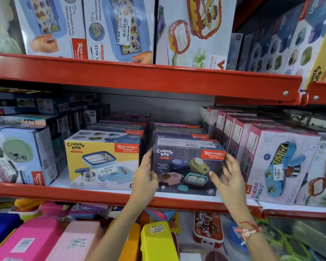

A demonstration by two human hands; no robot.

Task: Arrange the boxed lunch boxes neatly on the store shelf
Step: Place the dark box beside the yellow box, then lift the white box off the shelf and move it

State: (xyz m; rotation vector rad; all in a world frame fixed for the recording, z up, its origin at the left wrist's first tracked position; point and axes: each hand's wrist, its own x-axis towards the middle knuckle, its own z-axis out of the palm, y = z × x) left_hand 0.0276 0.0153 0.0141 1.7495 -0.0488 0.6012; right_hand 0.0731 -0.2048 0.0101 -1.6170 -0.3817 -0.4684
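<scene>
A dark grey Crunchy Bite lunch box carton (184, 166) stands at the front of the middle shelf (102, 196). My left hand (146, 176) presses flat against its left side. My right hand (227, 176) is at its right front edge with fingers spread, touching the carton's face. A yellow Crunchy Bite carton (102, 162) stands just left of it, a narrow gap between them. More dark cartons (179, 131) are stacked behind both.
Pink-edged Kidzee Plus cartons (275, 162) line up to the right. A pale blue carton (21, 157) stands at the left. Tall cartons fill the upper shelf (139, 76). Loose coloured plastic lunch boxes (158, 240) lie on the shelf below my arms.
</scene>
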